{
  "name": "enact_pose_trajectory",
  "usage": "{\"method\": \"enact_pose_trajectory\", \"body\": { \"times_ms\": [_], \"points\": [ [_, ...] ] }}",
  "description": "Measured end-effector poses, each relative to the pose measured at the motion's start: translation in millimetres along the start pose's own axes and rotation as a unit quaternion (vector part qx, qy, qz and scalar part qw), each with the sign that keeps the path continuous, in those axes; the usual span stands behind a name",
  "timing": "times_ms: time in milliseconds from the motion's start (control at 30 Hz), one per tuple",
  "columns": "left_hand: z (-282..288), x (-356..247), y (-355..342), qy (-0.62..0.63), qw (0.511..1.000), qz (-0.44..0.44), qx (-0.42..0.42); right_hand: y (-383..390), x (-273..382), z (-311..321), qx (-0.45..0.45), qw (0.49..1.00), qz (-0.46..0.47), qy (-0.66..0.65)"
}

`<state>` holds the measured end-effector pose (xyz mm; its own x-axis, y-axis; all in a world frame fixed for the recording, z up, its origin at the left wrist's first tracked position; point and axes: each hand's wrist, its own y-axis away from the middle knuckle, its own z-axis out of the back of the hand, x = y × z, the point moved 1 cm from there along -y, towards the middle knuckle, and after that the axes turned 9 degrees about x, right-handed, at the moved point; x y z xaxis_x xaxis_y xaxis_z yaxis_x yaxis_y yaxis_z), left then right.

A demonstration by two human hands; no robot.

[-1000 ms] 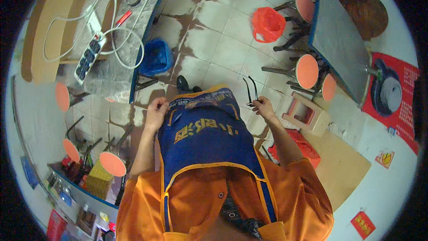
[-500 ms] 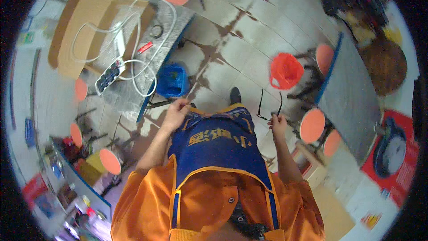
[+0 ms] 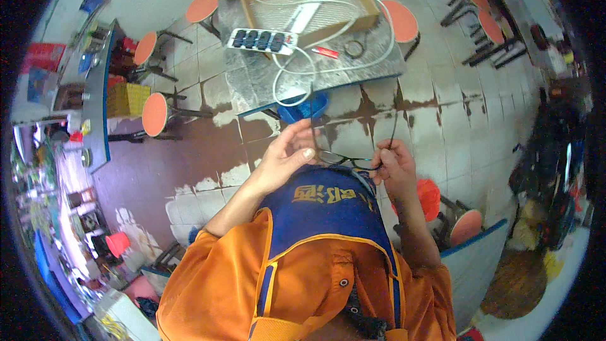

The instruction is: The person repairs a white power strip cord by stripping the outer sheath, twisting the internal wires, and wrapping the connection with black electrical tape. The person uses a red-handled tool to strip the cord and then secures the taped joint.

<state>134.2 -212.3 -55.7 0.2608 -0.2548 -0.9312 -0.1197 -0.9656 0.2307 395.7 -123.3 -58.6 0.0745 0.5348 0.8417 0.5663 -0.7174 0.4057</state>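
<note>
A pair of dark-framed glasses [image 3: 346, 161] hangs in front of my blue apron, its temples unfolded and pointing away from me. My right hand [image 3: 396, 163] pinches the frame at its right-hand corner, thumb against fingers. Beside the opposite lens is my left hand [image 3: 287, 156], with thumb and fingers apart around the left temple's hinge end. Whether it touches the frame is hard to make out. Beyond the hands, a blue bin [image 3: 304, 108] shows partly under the table edge.
The plastic-covered table [image 3: 252, 91] ahead bears an open cardboard box [image 3: 366, 24], a white power strip [image 3: 262, 40] with a looped cable, a red packet [image 3: 326, 52] and a tape roll [image 3: 353, 48]. Round orange stools [image 3: 154, 114] stand around; a red bucket [image 3: 428, 199] is by my right forearm.
My view has turned left, towards the table with the box. The glasses have risen in my right hand to in front of the apron, and my left hand has come up beside them.
</note>
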Motion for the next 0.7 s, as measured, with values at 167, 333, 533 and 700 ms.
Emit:
{"method": "enact_pose_trajectory", "body": {
  "times_ms": [167,333,533,700],
  "points": [
    [51.3,-66.8,6.3,-0.037,0.996,-0.058,-0.050,-51.7,69.7,-73.5,0.118,0.992,-0.002,0.055],
    [73.0,-148.1,26.2,-0.024,0.962,-0.256,-0.086,-72.8,132.2,-116.6,0.212,0.960,0.171,0.065],
    [82.9,-242.5,17.3,-0.134,0.862,-0.488,-0.010,-71.9,200.8,-159.3,0.266,0.881,0.388,-0.053],
    [59.2,-285.3,76.0,-0.053,0.877,-0.444,-0.174,-95.1,282.6,-132.5,0.361,0.821,0.442,0.004]
  ]
}}
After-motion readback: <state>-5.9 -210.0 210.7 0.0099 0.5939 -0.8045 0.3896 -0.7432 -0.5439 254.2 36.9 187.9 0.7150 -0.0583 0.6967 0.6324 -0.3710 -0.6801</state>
